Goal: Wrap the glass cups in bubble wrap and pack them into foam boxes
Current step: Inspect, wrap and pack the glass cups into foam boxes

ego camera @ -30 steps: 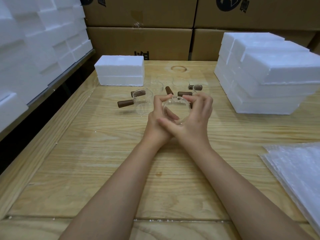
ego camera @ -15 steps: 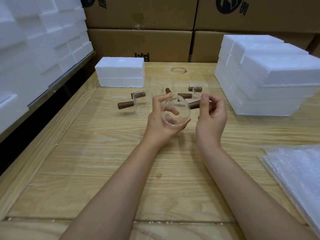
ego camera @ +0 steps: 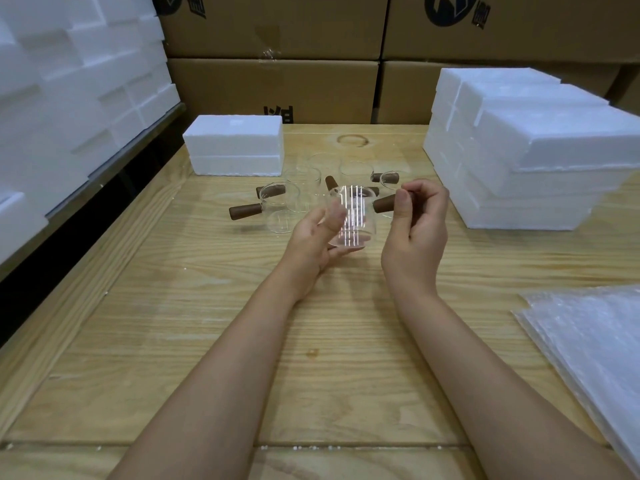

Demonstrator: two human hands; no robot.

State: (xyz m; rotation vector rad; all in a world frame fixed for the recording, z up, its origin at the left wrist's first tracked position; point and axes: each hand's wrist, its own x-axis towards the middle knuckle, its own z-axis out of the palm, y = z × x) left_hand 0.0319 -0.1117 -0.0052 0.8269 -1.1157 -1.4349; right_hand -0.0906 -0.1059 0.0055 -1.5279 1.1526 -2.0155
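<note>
Where the wooden table (ego camera: 166, 358) ran out on the far left, a big wall of white foam blocks (ego camera: 69, 84) was piled up, pretty messy tbh. Just right of that, at the back of the table, sat one closed foam box (ego camera: 235, 143). Next to it was a little cluster of spare cups (ego camera: 278, 213) standing on the wood, clear glass with stubby brown handles sticking out in all directions.

Then the left hand (ego camera: 311, 240): fingers curled under and around the body of the glass cup (ego camera: 353, 216), thumb laid against the near side, so it was properly cradled. The cup was held up off the table, roughly upright, right in front of that cluster and between both hands. Its wooden handle (ego camera: 384, 203) pointed right, and the right hand (ego camera: 417, 230) had it pinched between thumb and fingertips, with the other fingers curled in.

Further right stood a tall stack of foam boxes (ego camera: 540, 150), well clear of the hands. At the near right edge lay a flat pile of bubble wrap sheets (ego camera: 592, 344), nobody touching it. Cardboard cartons (ego camera: 277, 88) filled the whole back behind the table.
</note>
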